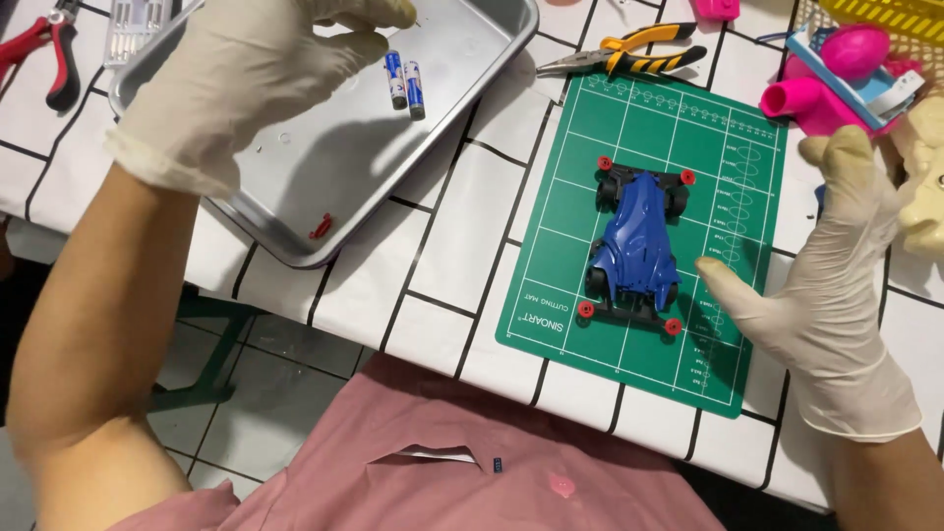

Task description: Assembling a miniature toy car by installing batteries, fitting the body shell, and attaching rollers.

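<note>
Upper left of the frame, the left hand (251, 74) hovers over the metal tray (324, 167), fingers pinched narrow, beside two batteries (404, 83). Centre right, the blue toy car (636, 241) lies lengthwise up the green mat (580, 197); the right hand (836, 265), fingers wide, sits just right of it, nearer.

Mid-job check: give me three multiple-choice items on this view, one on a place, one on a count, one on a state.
1. Where does the blue toy car sit?
A. on the green cutting mat
B. in the metal tray
C. on the floor

2. How many batteries lie in the tray?
A. none
B. two
C. five

3. How is the right hand?
A. fist closed on pliers
B. open, beside the car
C. out of view

Key: 1 A, the car rests on the mat; 2 B, two lie side by side; 3 B, its fingers are spread and hold nothing.
</note>
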